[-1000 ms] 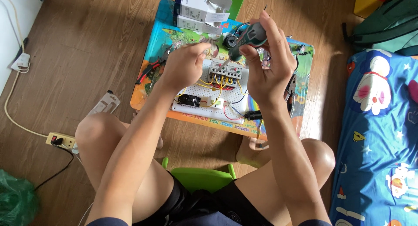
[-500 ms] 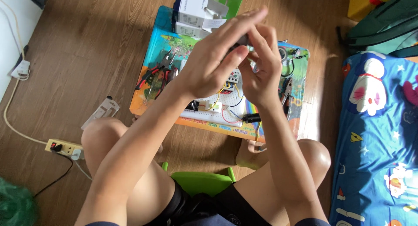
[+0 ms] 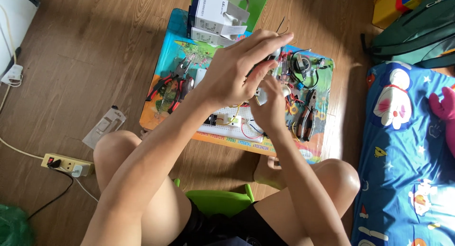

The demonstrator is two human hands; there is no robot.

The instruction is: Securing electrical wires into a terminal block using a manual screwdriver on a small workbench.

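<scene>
Power strip [image 3: 66, 164] on the wooden floor, far left. Red-handled pliers [image 3: 170, 84] on the colourful low table [image 3: 163, 108]. Left hand [image 3: 234, 70], risen from the white wiring board [image 3: 227, 125] a second ago, now curled over a dark device [image 3: 269, 58] above the table. Right hand [image 3: 270, 108], beneath, pinches its underside; the work has moved off the board. Second pliers [image 3: 308, 115] lie right.

My small colourful tabletop [image 3: 166, 108] is crowded. Red-handled pliers [image 3: 168, 87] lie at its left edge, white cardboard boxes [image 3: 215, 16] stand at the far end, and tangled wires with dark-handled pliers [image 3: 307, 115] fill the right side. Bare wooden floor [image 3: 95, 51] lies open to the left. A blue patterned bed cover [image 3: 407, 156] blocks the right.
</scene>
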